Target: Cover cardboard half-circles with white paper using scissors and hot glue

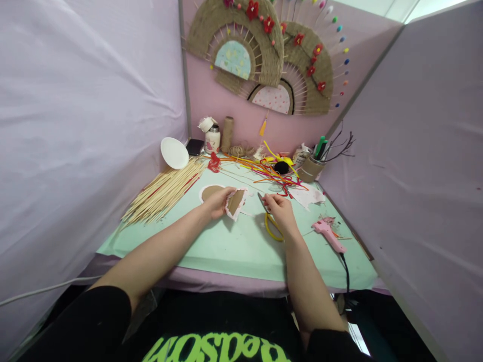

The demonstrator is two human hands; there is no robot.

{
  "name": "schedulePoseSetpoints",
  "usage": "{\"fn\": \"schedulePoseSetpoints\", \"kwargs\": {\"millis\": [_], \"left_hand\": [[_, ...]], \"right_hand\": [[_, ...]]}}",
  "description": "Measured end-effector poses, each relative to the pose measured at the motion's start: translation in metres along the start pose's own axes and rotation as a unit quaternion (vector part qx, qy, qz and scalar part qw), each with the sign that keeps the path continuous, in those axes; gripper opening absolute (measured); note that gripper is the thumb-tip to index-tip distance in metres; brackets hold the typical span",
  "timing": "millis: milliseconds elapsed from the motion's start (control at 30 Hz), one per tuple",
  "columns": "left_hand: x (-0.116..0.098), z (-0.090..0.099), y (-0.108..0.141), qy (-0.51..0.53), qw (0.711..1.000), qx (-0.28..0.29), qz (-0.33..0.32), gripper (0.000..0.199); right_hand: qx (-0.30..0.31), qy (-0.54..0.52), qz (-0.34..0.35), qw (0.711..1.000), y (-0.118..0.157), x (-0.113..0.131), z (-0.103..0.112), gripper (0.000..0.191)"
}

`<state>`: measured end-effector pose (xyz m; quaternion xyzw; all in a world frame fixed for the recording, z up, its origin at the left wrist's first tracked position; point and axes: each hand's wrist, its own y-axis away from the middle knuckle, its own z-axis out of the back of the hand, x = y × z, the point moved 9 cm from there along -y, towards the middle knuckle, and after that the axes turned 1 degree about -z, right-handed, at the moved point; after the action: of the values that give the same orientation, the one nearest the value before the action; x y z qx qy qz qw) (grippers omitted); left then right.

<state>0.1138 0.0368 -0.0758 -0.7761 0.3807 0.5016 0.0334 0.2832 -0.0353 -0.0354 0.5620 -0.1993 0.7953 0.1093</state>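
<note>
My left hand [220, 202] grips a small half-round piece of cardboard [236, 202], brown inside with whitish fabric folded over its rim. It is held tilted just above the table. Behind that hand lies another cardboard piece [211, 192] with a pale border. My right hand [279, 208] is closed on a pair of scissors with yellow handles [274, 231]; the dark blades point up and left towards the cardboard, apart from it. Part of the scissors is hidden by the fingers.
A pink glue gun [329, 236] with a black cord lies at the right. Thin wooden sticks [166, 188] cover the left side. Coloured pipe cleaners [264, 173], a fabric scrap [307, 195] and a pen holder [311, 169] are towards the back. Fan-shaped decorations [260, 65] hang on the wall.
</note>
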Motion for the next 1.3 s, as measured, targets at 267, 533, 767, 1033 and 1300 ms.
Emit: {"fn": "schedulePoseSetpoints", "kwargs": {"millis": [267, 533, 767, 1033, 1300], "left_hand": [[-0.010, 0.027, -0.007, 0.065, 0.995, -0.069, -0.030, 0.019], [-0.026, 0.047, -0.011, 0.093, 0.983, -0.131, -0.085, 0.018], [-0.018, 0.027, -0.007, 0.113, 0.993, -0.038, -0.008, 0.023], [-0.024, 0.023, -0.003, 0.018, 0.999, -0.010, -0.028, 0.016], [-0.036, 0.032, -0.003, -0.024, 0.999, 0.015, -0.033, 0.018]], "right_hand": [[0.019, 0.433, -0.046, 0.900, 0.015, -0.020, 0.043, 0.031], [0.111, 0.529, -0.106, 0.835, 0.021, -0.034, 0.026, 0.028], [0.008, 0.434, -0.090, 0.896, 0.014, -0.025, 0.037, 0.026], [-0.033, 0.256, 0.119, 0.959, 0.013, 0.013, 0.015, 0.051], [-0.006, 0.270, 0.243, 0.932, 0.027, 0.039, -0.004, 0.040]]}}
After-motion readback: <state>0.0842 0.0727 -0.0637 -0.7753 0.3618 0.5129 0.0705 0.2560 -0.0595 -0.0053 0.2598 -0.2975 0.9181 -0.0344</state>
